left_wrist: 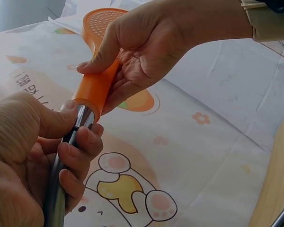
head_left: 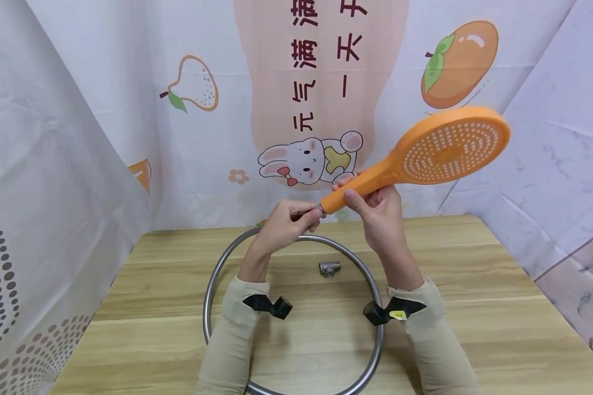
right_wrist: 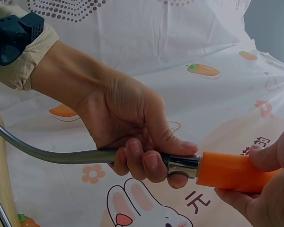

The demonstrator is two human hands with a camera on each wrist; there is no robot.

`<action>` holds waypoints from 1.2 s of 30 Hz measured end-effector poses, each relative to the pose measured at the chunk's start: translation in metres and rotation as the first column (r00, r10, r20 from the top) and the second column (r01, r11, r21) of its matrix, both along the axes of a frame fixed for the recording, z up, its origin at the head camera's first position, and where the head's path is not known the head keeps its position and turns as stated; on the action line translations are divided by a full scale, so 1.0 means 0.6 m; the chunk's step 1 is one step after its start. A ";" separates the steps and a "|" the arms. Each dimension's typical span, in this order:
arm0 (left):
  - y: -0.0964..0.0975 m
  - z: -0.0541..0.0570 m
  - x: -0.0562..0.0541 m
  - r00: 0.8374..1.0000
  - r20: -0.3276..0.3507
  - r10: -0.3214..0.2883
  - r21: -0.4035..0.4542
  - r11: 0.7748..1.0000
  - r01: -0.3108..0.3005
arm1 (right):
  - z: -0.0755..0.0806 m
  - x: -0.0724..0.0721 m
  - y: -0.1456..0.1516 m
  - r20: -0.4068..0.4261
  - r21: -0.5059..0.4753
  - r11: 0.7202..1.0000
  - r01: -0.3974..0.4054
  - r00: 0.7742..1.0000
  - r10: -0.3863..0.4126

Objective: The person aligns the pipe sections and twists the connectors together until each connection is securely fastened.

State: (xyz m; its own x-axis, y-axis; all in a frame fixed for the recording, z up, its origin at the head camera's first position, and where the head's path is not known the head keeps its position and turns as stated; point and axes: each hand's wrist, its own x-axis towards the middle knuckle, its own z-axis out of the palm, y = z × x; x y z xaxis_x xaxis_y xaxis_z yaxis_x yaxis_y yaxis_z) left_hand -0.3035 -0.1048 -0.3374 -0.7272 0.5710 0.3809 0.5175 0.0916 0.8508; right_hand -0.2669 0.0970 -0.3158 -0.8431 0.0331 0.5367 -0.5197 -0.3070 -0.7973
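Note:
An orange shower head (head_left: pixel 452 145) is held up over the table, its spray face with pale nozzles turned toward the head camera. My right hand (head_left: pixel 384 214) grips its orange handle (right_wrist: pixel 227 171), thumb along one side and fingers beneath. At the handle's lower end, my left hand (head_left: pixel 289 222) pinches the shiny metal connector (right_wrist: pixel 182 165) of a grey shower hose (right_wrist: pixel 61 156). In the right wrist view the connector's end meets the handle's end in line with it. From the left hand the hose loops down onto the table.
A small metal tee fitting (head_left: pixel 329 268) lies on the wooden table (head_left: pixel 474 329) inside the loop of the hose. Behind the table hangs a white printed curtain (head_left: pixel 202 159), with more sheeting at both sides.

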 end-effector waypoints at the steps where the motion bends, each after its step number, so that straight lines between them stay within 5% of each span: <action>1: 0.000 0.000 0.000 1.000 0.000 0.007 -0.002 1.000 -0.007 | 0.000 0.000 0.000 0.010 -0.005 1.000 0.003 1.000 -0.003; 36: 0.015 -0.004 0.009 0.990 0.001 0.141 -0.042 0.989 -0.141 | 0.008 0.007 0.000 0.149 -0.006 0.994 0.112 0.983 -0.110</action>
